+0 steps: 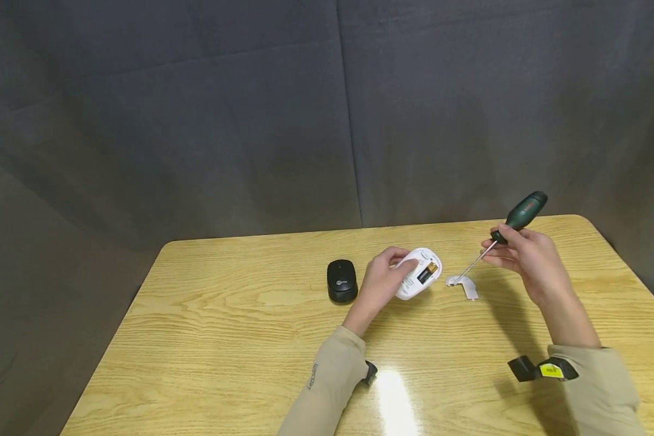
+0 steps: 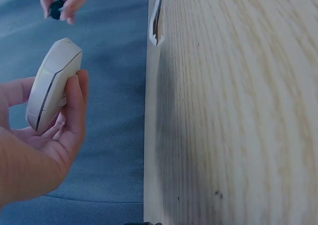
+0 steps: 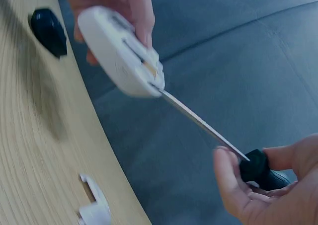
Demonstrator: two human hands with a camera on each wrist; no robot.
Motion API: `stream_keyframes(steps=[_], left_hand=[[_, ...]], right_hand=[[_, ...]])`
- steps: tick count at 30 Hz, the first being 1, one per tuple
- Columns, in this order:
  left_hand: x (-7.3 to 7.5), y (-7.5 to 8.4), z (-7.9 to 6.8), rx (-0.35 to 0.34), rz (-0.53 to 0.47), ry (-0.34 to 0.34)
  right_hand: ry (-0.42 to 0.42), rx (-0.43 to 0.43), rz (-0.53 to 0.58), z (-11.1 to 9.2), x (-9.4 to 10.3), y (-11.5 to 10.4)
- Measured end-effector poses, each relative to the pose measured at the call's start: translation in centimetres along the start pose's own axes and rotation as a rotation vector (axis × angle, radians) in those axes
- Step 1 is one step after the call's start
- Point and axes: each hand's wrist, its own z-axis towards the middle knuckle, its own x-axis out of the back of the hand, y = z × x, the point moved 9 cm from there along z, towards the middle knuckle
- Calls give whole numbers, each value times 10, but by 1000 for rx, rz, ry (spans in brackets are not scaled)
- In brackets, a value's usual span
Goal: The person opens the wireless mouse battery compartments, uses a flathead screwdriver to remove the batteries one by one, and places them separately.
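Observation:
My left hand point(image 1: 383, 274) holds a white computer mouse point(image 1: 409, 288) above the table, its underside turned up. The battery bay is uncovered, and a battery point(image 1: 427, 272) with a black and copper-coloured body lies in it. My right hand point(image 1: 530, 257) grips a screwdriver point(image 1: 525, 211) by its dark green handle near the shaft, the shaft slanting down to the left. In the right wrist view, the shaft's tip overlaps the end of the white mouse point(image 3: 117, 56). The white battery cover point(image 1: 469, 288) lies on the table between the hands.
A black computer mouse point(image 1: 341, 281) rests on the wooden table point(image 1: 240, 321), left of my left hand. Dark grey cloth point(image 1: 251, 121) hangs behind the table's far edge. Each wrist wears a small black camera point(image 1: 523, 368).

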Motion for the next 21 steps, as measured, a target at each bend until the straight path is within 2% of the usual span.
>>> stream_keyframes(steps=[3,9,11,16,21], left_hand=[[0,0,0,-1,-3,2],[0,0,0,3,-3,-2],[0,0,0,2,0,-3],[-1,0,0,6,-4,-8],[-1,-2,0,14,-13,-14]], right_hand=[[-24,-28,-97,2,7,2],[-106,-63,-457,2,13,7],[-114,-72,-537,2,15,8],[-89,-59,-681,2,21,10],[-16,-55,-845,1,33,10]])
